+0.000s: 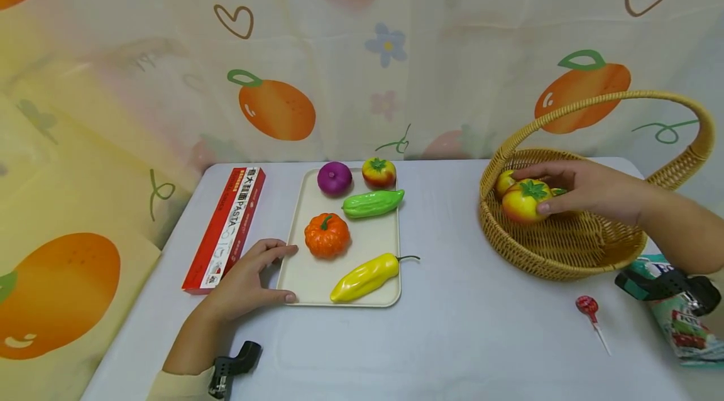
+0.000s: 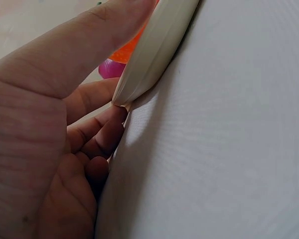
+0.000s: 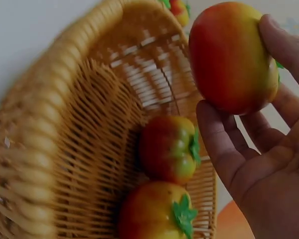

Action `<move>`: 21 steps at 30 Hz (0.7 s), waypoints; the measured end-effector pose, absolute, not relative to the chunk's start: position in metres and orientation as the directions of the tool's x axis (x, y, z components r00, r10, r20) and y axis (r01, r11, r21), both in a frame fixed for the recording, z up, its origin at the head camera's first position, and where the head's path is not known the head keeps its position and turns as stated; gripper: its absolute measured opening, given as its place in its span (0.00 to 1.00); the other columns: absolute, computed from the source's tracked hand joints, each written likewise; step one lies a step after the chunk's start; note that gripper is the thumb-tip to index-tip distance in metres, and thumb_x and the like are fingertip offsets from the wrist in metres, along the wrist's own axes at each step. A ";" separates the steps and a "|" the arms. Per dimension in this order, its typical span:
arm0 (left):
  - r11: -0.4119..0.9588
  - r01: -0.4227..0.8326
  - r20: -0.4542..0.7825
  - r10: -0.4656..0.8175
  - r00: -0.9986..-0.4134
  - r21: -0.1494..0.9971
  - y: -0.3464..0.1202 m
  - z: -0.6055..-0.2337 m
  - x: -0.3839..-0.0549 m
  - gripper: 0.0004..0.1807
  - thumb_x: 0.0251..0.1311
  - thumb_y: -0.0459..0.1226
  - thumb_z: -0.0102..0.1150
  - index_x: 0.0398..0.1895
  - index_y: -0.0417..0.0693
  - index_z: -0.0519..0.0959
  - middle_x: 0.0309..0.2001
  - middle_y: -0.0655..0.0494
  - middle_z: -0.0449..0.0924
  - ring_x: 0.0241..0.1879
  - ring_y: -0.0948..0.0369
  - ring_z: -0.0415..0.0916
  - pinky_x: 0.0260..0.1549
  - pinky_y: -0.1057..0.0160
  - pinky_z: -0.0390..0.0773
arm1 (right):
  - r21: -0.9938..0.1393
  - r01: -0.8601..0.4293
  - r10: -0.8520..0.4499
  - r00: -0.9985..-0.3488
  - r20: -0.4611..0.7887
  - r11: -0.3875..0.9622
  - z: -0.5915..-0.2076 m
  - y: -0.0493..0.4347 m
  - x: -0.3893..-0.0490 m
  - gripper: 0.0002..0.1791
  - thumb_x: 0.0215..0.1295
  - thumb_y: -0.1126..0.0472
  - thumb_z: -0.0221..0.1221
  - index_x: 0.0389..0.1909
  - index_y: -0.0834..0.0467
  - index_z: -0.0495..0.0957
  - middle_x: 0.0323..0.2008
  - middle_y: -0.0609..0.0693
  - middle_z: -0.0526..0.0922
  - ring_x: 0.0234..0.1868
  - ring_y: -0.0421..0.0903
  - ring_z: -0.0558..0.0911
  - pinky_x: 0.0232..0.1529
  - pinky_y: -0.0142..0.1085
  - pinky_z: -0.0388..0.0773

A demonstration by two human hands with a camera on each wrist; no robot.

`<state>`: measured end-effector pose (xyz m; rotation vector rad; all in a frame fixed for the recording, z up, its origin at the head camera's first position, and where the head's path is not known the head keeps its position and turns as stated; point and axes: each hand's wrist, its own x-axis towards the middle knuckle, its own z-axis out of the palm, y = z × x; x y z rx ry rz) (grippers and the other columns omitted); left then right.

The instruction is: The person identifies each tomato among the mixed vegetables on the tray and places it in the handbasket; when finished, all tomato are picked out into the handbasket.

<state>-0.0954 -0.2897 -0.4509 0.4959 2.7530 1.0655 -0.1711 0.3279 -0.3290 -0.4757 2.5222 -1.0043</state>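
My right hand [image 1: 602,190] holds a red-and-yellow toy tomato [image 1: 520,206] with green leaves, thumb on one side and fingers on the other, over the wicker basket [image 1: 543,268]. In the right wrist view, two similar toy tomatoes, one [image 3: 169,148] above the other [image 3: 157,211], lie inside the basket. My left hand [image 1: 246,278] grips the front-left corner of the cream tray [image 1: 362,244], its thumb over the rim. On the tray lie a purple onion [image 1: 334,178], another toy tomato [image 1: 379,173], a green cucumber-like vegetable [image 1: 373,203], an orange pumpkin [image 1: 327,236] and a yellow pepper [image 1: 364,277].
A red-and-white pasta box [image 1: 225,228] lies left of the tray, close to my left hand. In front of the basket is a red lollipop [image 1: 588,308]. A green-and-white packet [image 1: 681,325] lies under my right forearm. A printed cloth [image 1: 390,99] hangs behind the table.
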 end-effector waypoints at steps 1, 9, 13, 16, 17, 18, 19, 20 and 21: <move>0.694 0.249 -0.020 0.354 -0.935 0.676 -0.290 -0.451 -0.095 0.48 0.42 0.52 0.89 0.71 0.54 0.80 0.65 0.54 0.73 0.65 0.52 0.69 0.68 0.38 0.72 | -0.697 -0.168 -0.440 -0.868 -0.231 0.697 -0.329 0.330 -0.173 0.34 0.71 0.55 0.71 0.76 0.47 0.73 0.69 0.53 0.78 0.57 0.41 0.79 0.54 0.29 0.76; 0.700 0.241 -0.027 0.349 -0.937 0.672 -0.289 -0.449 -0.095 0.48 0.42 0.52 0.89 0.71 0.54 0.80 0.65 0.53 0.73 0.65 0.52 0.69 0.68 0.37 0.73 | -0.638 -0.236 -0.491 -0.832 -0.256 0.733 -0.329 0.333 -0.188 0.32 0.70 0.53 0.71 0.74 0.46 0.75 0.70 0.53 0.76 0.62 0.50 0.75 0.60 0.43 0.75; 0.699 0.242 -0.025 0.349 -0.937 0.673 -0.289 -0.449 -0.095 0.48 0.42 0.52 0.89 0.71 0.54 0.80 0.65 0.54 0.73 0.65 0.52 0.70 0.68 0.38 0.73 | -0.659 -0.245 -0.526 -0.808 -0.267 0.711 -0.329 0.330 -0.194 0.31 0.70 0.55 0.70 0.73 0.50 0.76 0.72 0.59 0.73 0.69 0.63 0.72 0.65 0.64 0.70; 0.696 0.251 -0.015 0.352 -0.936 0.673 -0.290 -0.450 -0.095 0.48 0.41 0.51 0.89 0.70 0.54 0.80 0.65 0.54 0.73 0.65 0.52 0.70 0.68 0.38 0.73 | -0.657 -0.263 -0.546 -0.793 -0.271 0.707 -0.329 0.327 -0.200 0.30 0.69 0.55 0.71 0.71 0.51 0.77 0.71 0.59 0.74 0.69 0.63 0.72 0.66 0.65 0.70; 0.695 0.255 -0.010 0.354 -0.935 0.673 -0.290 -0.450 -0.095 0.48 0.41 0.51 0.89 0.70 0.54 0.80 0.65 0.54 0.73 0.65 0.53 0.70 0.68 0.38 0.73 | -0.657 -0.271 -0.556 -0.786 -0.270 0.703 -0.330 0.327 -0.202 0.30 0.68 0.55 0.71 0.70 0.51 0.78 0.70 0.58 0.75 0.68 0.62 0.73 0.66 0.62 0.71; 0.694 0.258 -0.007 0.355 -0.935 0.672 -0.290 -0.450 -0.095 0.48 0.41 0.51 0.90 0.70 0.54 0.81 0.65 0.54 0.73 0.65 0.53 0.70 0.68 0.38 0.73 | -0.663 -0.274 -0.565 -0.778 -0.273 0.697 -0.331 0.326 -0.203 0.30 0.67 0.55 0.71 0.69 0.51 0.78 0.69 0.56 0.76 0.66 0.60 0.74 0.65 0.57 0.72; 0.694 0.260 -0.005 0.355 -0.935 0.671 -0.290 -0.450 -0.095 0.48 0.41 0.51 0.90 0.70 0.54 0.81 0.65 0.55 0.73 0.65 0.53 0.70 0.68 0.39 0.73 | -0.663 -0.283 -0.576 -0.770 -0.273 0.693 -0.332 0.325 -0.205 0.29 0.67 0.55 0.72 0.69 0.51 0.79 0.67 0.55 0.78 0.64 0.57 0.75 0.64 0.53 0.74; 0.694 0.260 -0.004 0.355 -0.935 0.671 -0.290 -0.450 -0.095 0.48 0.41 0.50 0.90 0.70 0.54 0.81 0.65 0.55 0.73 0.65 0.53 0.70 0.68 0.39 0.73 | -0.660 -0.294 -0.585 -0.764 -0.273 0.691 -0.333 0.324 -0.206 0.29 0.66 0.55 0.72 0.68 0.51 0.79 0.65 0.53 0.79 0.63 0.55 0.76 0.61 0.49 0.75; 0.694 0.260 -0.005 0.354 -0.935 0.672 -0.290 -0.450 -0.095 0.48 0.41 0.50 0.90 0.70 0.54 0.81 0.65 0.55 0.73 0.65 0.53 0.70 0.68 0.39 0.73 | -0.663 -0.295 -0.592 -0.756 -0.279 0.689 -0.334 0.323 -0.207 0.29 0.65 0.56 0.73 0.68 0.51 0.80 0.63 0.52 0.80 0.61 0.54 0.76 0.59 0.45 0.77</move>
